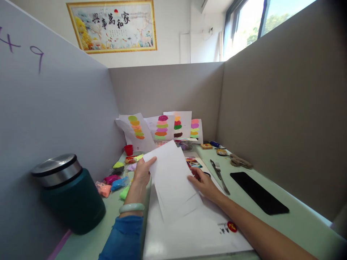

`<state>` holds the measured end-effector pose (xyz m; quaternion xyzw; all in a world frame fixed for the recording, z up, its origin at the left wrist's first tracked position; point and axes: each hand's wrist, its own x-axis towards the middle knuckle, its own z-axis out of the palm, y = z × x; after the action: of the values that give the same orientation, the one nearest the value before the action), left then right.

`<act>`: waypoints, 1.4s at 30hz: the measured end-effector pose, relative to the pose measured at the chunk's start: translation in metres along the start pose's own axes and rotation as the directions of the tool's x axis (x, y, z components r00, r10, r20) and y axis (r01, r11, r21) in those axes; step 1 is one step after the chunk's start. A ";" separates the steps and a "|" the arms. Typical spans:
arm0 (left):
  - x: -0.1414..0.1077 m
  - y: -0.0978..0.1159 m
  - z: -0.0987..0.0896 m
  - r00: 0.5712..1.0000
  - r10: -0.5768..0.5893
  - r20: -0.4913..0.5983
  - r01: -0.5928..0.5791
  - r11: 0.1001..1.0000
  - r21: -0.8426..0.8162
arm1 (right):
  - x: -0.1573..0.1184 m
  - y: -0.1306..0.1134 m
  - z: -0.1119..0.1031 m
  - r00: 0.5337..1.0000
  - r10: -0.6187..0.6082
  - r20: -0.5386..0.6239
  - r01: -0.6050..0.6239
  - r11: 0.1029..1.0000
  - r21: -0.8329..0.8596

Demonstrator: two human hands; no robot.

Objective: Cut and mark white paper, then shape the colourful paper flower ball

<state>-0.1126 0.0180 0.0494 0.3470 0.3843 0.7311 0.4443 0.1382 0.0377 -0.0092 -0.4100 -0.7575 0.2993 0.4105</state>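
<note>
Several loosely stacked sheets of white paper (170, 180) are tilted up above the white board. My left hand (142, 169) pinches their upper left edge, thumb on top and fingers behind. At their right edge is my right hand (202, 182), its fingers curled and its thumb touching the paper. A dark loop (207, 174) shows just beyond the right fingers; I cannot tell what it belongs to. Beneath the paper lies a white board (162, 245) with a red logo, and a colourful printed picture (194, 162) is partly hidden behind the right hand.
A green thermos (73, 202) stands at left, near bagged coloured clay (119, 183) and a red cup (128, 150). Painted swatch sheets (135, 131) lean on the back partition. At right lie a knife (221, 178), a fork (217, 167), brown cloth (240, 161) and a black slab (258, 192).
</note>
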 end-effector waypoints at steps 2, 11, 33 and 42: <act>-0.008 0.012 0.009 0.997 0.070 0.036 -0.067 0.995 -0.069 | 0.000 -0.002 0.000 0.997 -0.070 0.016 0.068 0.992 0.102; -0.023 0.016 0.026 0.952 0.232 0.202 -0.224 0.973 -0.062 | 0.002 -0.007 0.001 0.991 -0.003 -0.130 0.070 0.856 0.512; -0.022 -0.002 0.027 0.969 -0.037 0.244 -0.013 0.979 0.202 | 0.008 0.008 0.008 0.998 -0.044 0.042 0.024 0.920 0.391; -0.022 -0.006 0.027 0.966 -0.114 0.232 0.067 0.977 0.202 | 0.002 0.005 0.007 0.994 -0.067 0.086 0.048 0.977 0.209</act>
<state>-0.0791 0.0070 0.0530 0.4570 0.4113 0.6215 0.4856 0.1331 0.0410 -0.0153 -0.3288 -0.7522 0.3828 0.4237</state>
